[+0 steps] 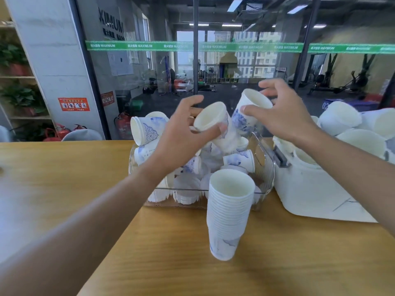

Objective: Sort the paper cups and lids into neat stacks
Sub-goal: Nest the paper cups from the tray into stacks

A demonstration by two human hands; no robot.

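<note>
While both hands hover above the clear bin, each one grips a single paper cup. The left hand (181,133) curls its thumb and fingers round a tilted cup (213,122) whose open mouth faces the camera. At about 2 o'clock from it, and just beside it, the right hand (282,112) pinches a second cup (249,108) between thumb and fingers near the rim; this cup leans too, with a blue pattern showing on its side. The two cups sit close together, but whether they touch cannot be told.

Below the hands, the clear bin (265,167) rests on the wooden table (64,178) and holds a jumble of loose cups (145,130) lying at all angles, with pale lids (186,186) heaped at its bottom. At 6 o'clock from the bin, just in front of its near wall, a tall stack of nested cups (229,212) stands on the table, leaning slightly.

At 3 o'clock from the bin, a white container (310,189) sits close beside it, with more white cups (342,118) piled in and behind it. Beyond the table's far edge, at 12 o'clock, a glass wall (149,71) carries a green stripe.
</note>
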